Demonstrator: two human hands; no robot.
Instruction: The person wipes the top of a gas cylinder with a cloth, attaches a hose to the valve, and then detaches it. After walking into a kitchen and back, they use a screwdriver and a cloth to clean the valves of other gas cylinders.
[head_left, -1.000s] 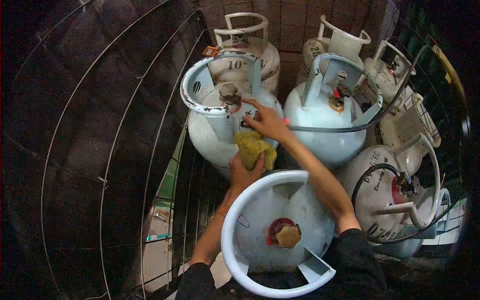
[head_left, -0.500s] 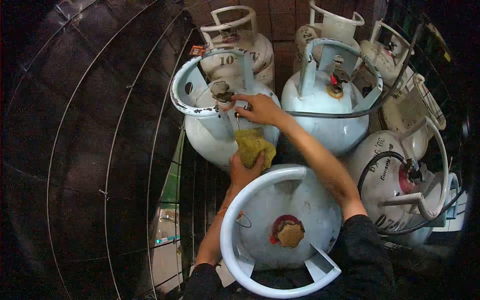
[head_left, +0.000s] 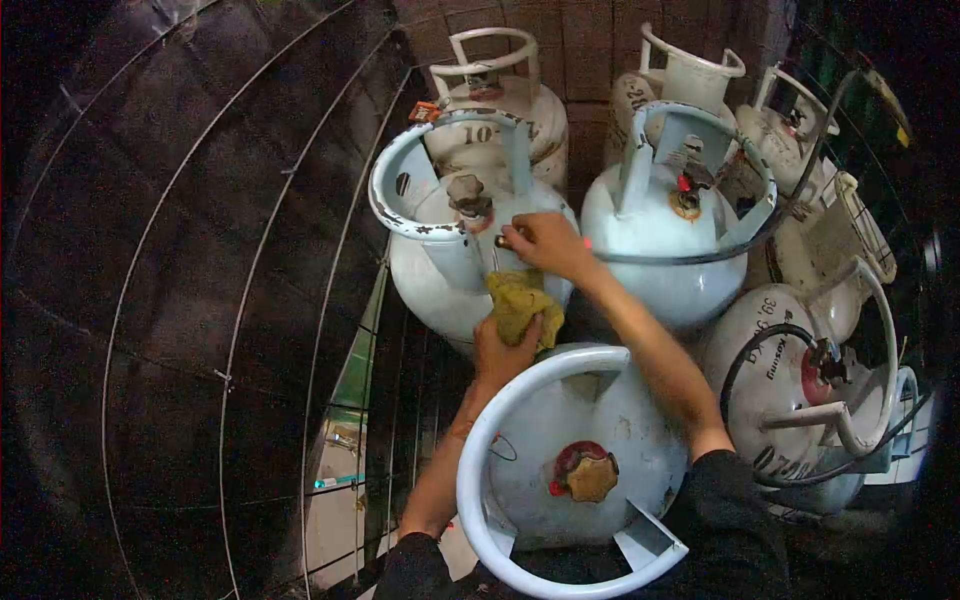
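A yellow-green cloth (head_left: 524,304) is gripped in my left hand (head_left: 507,350), just in front of a light blue gas cylinder (head_left: 430,285) with a chipped collar. My right hand (head_left: 548,243) has its fingers closed round the end of a black hose (head_left: 680,259), beside that cylinder's valve (head_left: 468,197). A thin metal piece (head_left: 495,258) stands between the hose end and the cloth. Nearest to me, between my forearms, is another light blue cylinder (head_left: 630,440) with a brass-coloured valve knob (head_left: 590,477).
To the right stands a blue cylinder (head_left: 620,220) with a red-marked valve. A grey cylinder (head_left: 760,350) with a hose leans at the far right. More cylinders (head_left: 530,110) line the back. Wire mesh (head_left: 225,375) over dark sheeting rises on the left.
The view has shifted, so the cylinders appear lower and further right. My right hand has moved back from the valve, with its fingers now closed round the hose end. The cloth stays in my left hand.
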